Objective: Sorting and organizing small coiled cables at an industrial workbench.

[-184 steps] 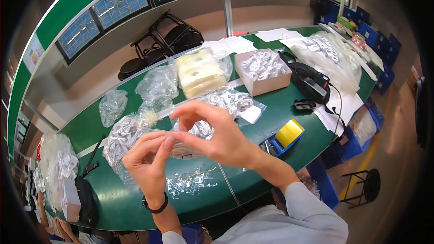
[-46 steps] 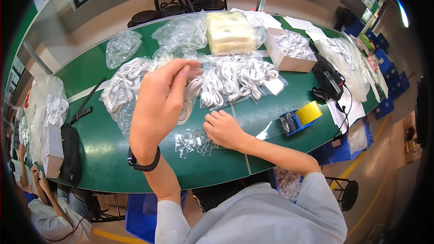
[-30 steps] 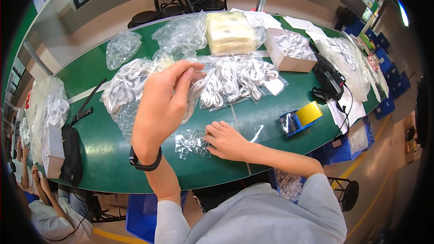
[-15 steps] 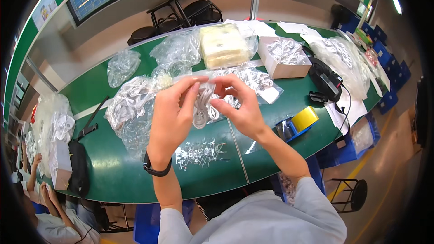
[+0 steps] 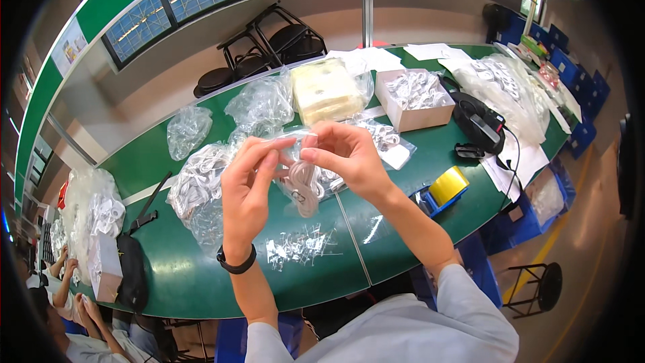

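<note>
A small clear plastic bag (image 5: 293, 190) with a coiled white cable (image 5: 304, 187) inside hangs between my hands over the table. My left hand (image 5: 250, 185) pinches the bag's top edge at its left side, fingers bent together. At the other side, my right hand (image 5: 346, 158) grips the same edge between thumb and fingers. Behind and left of the bag lies a heap of coiled white cables (image 5: 198, 185) on clear plastic. More coiled cables (image 5: 384, 136) lie behind my right hand. Small white and clear strips (image 5: 299, 247) are scattered on the table below my hands.
On the green table (image 5: 181, 255) stand a yellow tape roll in a blue dispenser (image 5: 440, 191), an open carton (image 5: 416, 117) of white pieces, and a stack of pale yellow bags (image 5: 325, 89). A black bag (image 5: 478, 122) lies at right. Co-workers' hands (image 5: 84, 306) show at far left.
Both hands have come lower in the picture and the bag with the cable hangs more plainly between them. My right fingers have closed onto its edge. The view has tilted up slightly.
</note>
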The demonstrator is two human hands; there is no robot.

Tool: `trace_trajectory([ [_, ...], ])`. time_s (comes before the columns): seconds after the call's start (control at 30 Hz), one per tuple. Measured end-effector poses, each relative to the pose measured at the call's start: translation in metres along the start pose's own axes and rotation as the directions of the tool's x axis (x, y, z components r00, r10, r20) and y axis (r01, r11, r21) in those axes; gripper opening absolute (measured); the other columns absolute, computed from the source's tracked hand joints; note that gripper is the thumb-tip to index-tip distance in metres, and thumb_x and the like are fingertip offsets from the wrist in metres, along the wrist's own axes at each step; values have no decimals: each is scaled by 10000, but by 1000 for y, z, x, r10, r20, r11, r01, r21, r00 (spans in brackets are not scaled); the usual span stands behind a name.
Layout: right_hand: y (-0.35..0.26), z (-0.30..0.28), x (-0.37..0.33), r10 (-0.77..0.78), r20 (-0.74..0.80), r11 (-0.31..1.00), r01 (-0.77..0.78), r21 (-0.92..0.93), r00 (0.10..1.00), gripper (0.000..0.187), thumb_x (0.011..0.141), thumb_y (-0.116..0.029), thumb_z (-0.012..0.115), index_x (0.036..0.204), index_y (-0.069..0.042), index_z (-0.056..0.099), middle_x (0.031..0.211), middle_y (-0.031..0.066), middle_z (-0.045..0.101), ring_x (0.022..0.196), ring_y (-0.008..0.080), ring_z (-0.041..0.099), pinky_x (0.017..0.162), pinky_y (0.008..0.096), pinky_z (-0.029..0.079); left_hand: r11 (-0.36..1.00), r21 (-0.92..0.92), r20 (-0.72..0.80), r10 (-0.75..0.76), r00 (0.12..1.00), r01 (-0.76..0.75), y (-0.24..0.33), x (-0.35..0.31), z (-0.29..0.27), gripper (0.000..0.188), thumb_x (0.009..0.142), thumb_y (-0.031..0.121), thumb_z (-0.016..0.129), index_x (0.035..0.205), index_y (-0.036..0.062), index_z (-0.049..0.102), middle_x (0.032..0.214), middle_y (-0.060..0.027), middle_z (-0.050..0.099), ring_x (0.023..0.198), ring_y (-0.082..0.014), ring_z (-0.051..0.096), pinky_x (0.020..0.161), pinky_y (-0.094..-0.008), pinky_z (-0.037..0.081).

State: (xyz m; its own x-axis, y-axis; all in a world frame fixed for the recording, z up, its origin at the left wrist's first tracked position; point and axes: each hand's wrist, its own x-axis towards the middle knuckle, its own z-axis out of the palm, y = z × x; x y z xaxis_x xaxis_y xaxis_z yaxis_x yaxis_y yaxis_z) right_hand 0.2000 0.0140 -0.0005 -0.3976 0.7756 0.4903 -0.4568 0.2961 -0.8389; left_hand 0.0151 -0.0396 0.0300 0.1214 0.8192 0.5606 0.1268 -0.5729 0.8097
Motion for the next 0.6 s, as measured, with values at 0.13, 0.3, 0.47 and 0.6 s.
trace_trajectory([
  [0.13, -4, 2, -2, -61, -72, 998, 58, -39, 996, 83, 890, -3, 715, 956, -2, 665, 944, 23, 662, 892, 89, 639, 833, 247, 529, 999, -20, -26, 28, 999, -28, -1, -1, 3, 234, 1018, 29, 512, 1175, -32, 674, 1003, -63, 592, 917, -136, 640, 807, -259, 556],
  [0.3, -5, 3, -3, -116, -95, 992, 112, -51, 989, 74, 887, 10, 711, 953, 4, 677, 943, 41, 663, 891, 101, 645, 825, 249, 531, 998, -56, -59, 12, 998, -16, -8, -2, 3, 173, 958, -15, 615, 1105, -50, 700, 986, -83, 635, 893, -145, 664, 792, -264, 565],
  [0.47, -20, -1, -5, -171, -81, 964, 150, -218, 982, 89, 876, 26, 705, 964, 37, 715, 909, 74, 664, 877, 124, 649, 796, 255, 535, 999, 5, -144, 50, 988, -49, -7, -3, 5, 156, 898, -63, 650, 1034, -45, 726, 909, -93, 666, 863, -159, 680, 736, -256, 545],
  [0.6, -36, -8, -11, -202, -56, 961, 188, -201, 978, 147, 834, 103, 651, 947, 48, 728, 884, 101, 667, 849, 150, 645, 765, 264, 528, 979, -10, -120, 202, 972, -205, -4, -8, 4, 236, 809, -155, 644, 984, -33, 745, 896, -126, 703, 783, -180, 691, 676, -256, 518],
])
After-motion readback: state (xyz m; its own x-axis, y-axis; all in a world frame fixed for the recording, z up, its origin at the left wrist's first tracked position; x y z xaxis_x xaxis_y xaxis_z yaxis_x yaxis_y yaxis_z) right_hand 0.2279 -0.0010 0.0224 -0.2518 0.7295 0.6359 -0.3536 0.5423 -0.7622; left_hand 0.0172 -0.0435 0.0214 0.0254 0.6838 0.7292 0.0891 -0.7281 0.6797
